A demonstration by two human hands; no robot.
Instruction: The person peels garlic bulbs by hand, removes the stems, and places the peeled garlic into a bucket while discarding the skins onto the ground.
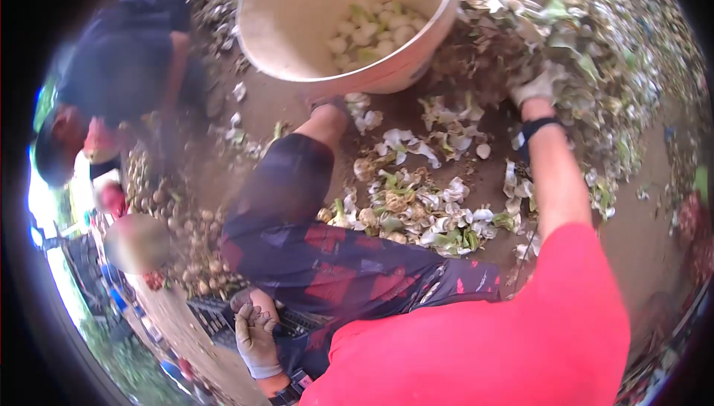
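My left hand point(256, 343), in a pale, dirty glove, is low at the left beside my leg. Its fingers are loosely bent and a little apart, with nothing visible in them. My right hand point(537, 88), also gloved, reaches out at the upper right into a heap of pale peelings and leaves point(595, 56). Blur and the heap hide its fingers. Left of that hand stands a large whitish tub point(275, 27) with pale peeled bulbs point(379, 30) inside.
Loose skins and bulbs point(416, 209) lie between my legs and the tub. Many unpeeled bulbs point(197, 242) are piled on the ground at the left. A person in dark clothes point(123, 56) bends over at the upper left. A dark crate point(216, 317) is near my left hand.
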